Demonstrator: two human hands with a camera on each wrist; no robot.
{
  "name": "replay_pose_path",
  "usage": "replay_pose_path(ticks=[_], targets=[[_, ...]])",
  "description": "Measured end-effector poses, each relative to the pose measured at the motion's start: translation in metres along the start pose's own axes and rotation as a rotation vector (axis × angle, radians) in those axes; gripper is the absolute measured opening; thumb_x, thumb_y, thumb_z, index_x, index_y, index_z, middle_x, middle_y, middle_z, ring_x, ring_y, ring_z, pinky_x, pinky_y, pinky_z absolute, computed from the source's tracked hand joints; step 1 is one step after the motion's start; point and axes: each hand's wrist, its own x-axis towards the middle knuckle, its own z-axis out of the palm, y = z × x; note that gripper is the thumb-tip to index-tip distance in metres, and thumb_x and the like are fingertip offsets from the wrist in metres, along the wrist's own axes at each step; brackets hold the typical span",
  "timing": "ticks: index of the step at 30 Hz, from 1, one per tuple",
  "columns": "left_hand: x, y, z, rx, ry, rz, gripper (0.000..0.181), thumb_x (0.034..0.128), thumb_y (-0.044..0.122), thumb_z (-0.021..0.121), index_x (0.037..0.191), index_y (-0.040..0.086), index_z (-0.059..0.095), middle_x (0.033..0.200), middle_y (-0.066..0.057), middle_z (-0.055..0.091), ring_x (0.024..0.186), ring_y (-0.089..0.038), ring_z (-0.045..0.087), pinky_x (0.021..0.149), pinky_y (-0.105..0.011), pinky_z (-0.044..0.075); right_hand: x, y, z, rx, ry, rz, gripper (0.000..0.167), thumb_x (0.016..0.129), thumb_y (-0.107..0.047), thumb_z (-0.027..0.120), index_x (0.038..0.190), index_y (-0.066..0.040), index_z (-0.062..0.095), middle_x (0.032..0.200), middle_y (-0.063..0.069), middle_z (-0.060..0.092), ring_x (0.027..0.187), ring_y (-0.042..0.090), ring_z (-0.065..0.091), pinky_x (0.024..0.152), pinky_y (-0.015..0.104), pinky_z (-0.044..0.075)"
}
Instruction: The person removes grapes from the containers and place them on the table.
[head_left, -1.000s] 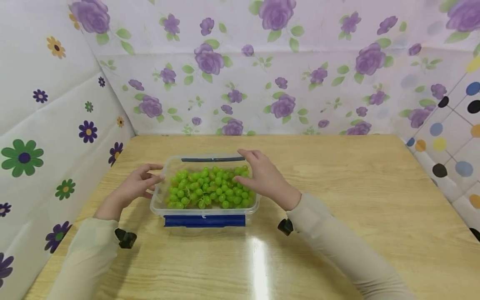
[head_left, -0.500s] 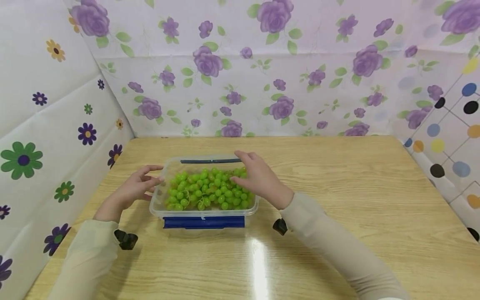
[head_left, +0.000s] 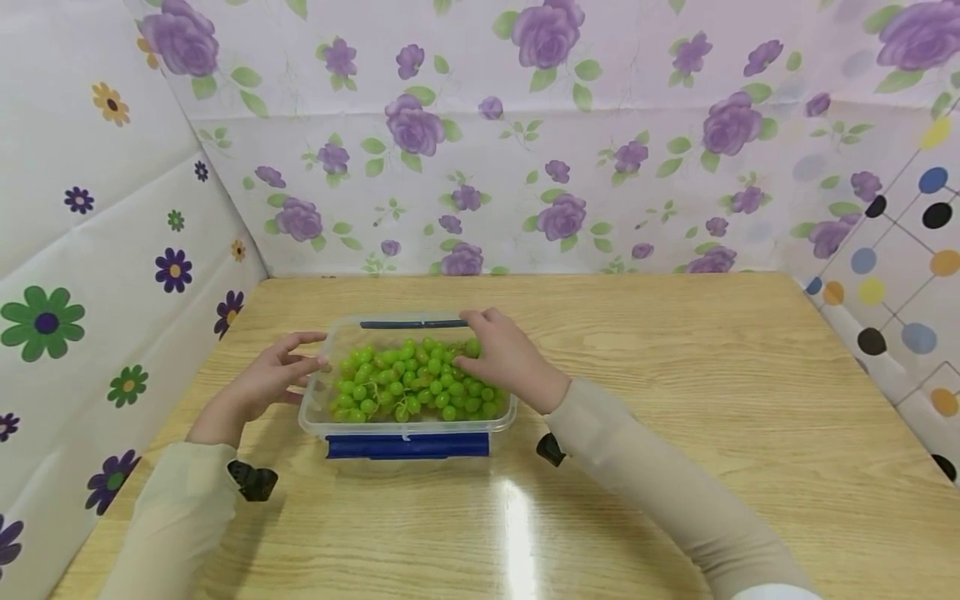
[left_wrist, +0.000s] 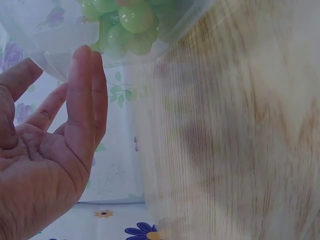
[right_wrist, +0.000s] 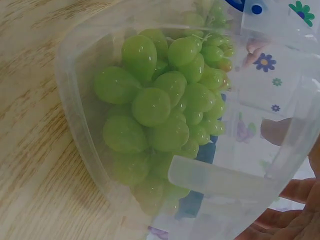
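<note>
A clear plastic food container [head_left: 315, 421] with blue latch flaps stands on the table, holding a heap of green grapes [head_left: 412, 379] on stems. At its left end is my left hand [head_left: 262, 379]; in the left wrist view its fairly straight fingers [left_wrist: 80, 100] reach the outer wall. My right hand [head_left: 510, 358] lies across the back right corner, one fingertip by the back latch and the thumb over the grapes. In the right wrist view some fingers [right_wrist: 300, 190] show outside the wall, and a fingertip appears blurred through the plastic.
The wooden table [head_left: 675, 417] extends to the right and in front of the container. Flower-printed sheets [head_left: 487, 167] stand behind and at the left, and a dotted sheet [head_left: 900, 275] at the right. A small black camera [head_left: 252, 481] sits at the left wrist.
My right hand has shifted left and slightly down over the container's back right corner. The left hand and the container stay nearly still, and the head view has tilted slightly.
</note>
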Motion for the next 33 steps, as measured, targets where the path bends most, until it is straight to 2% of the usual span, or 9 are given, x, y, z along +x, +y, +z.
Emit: replay_pose_path(ticks=[6,12,18,22,29,33], targets=[[-0.001,-0.001,0.001,-0.026,0.007,-0.017,0.068,0.0994,0.036,0.049,0.152,0.009,0.017,0.141,-0.034,0.036,0.112,-0.039,0.055,0.088,-0.050,0.050,0.005,-0.004,0.002,-0.020,-0.053,0.018,0.064,0.088,-0.028,0.069,0.141,-0.005,0.042,0.132,0.021,0.052,0.109,0.030,0.058,0.089,0.040,0.050],[-0.001,-0.002,0.002,-0.023,0.018,-0.019,0.068,0.0993,0.036,0.050,0.152,0.010,0.017,0.142,-0.034,0.036,0.113,-0.039,0.055,0.087,-0.048,0.051,0.010,-0.004,0.005,-0.029,-0.071,0.020,0.063,0.088,-0.026,0.069,0.140,-0.002,0.043,0.130,0.021,0.053,0.107,0.030,0.058,0.088,0.039,0.051],[-0.001,-0.002,0.002,-0.020,0.013,-0.026,0.070,0.0988,0.039,0.050,0.153,0.012,0.015,0.143,-0.033,0.034,0.120,-0.045,0.048,0.089,-0.050,0.050,0.016,-0.003,0.006,-0.055,-0.098,0.013,0.059,0.088,-0.023,0.069,0.138,-0.001,0.045,0.130,0.020,0.054,0.110,0.030,0.057,0.092,0.039,0.049],[-0.001,-0.003,0.002,-0.025,0.009,-0.035,0.072,0.0979,0.042,0.050,0.154,0.014,0.014,0.144,-0.031,0.034,0.124,-0.047,0.043,0.092,-0.051,0.048,0.019,-0.002,0.006,-0.082,-0.113,0.001,0.056,0.088,-0.023,0.069,0.135,-0.001,0.048,0.125,0.019,0.056,0.107,0.028,0.058,0.089,0.038,0.050],[-0.002,-0.002,0.002,-0.020,0.013,-0.041,0.072,0.0982,0.041,0.050,0.154,0.014,0.014,0.145,-0.032,0.033,0.125,-0.048,0.042,0.094,-0.052,0.046,0.025,-0.003,0.008,-0.141,-0.136,-0.026,0.041,0.088,-0.023,0.069,0.121,-0.003,0.057,0.110,0.011,0.063,0.098,0.024,0.059,0.082,0.035,0.051],[-0.001,-0.001,0.002,-0.024,0.007,-0.044,0.072,0.0981,0.041,0.050,0.154,0.015,0.013,0.146,-0.031,0.032,0.127,-0.049,0.040,0.096,-0.054,0.044,0.027,-0.003,0.011,-0.153,-0.157,-0.004,0.044,0.087,-0.022,0.070,0.124,-0.002,0.056,0.110,0.011,0.064,0.098,0.023,0.059,0.081,0.035,0.051]])
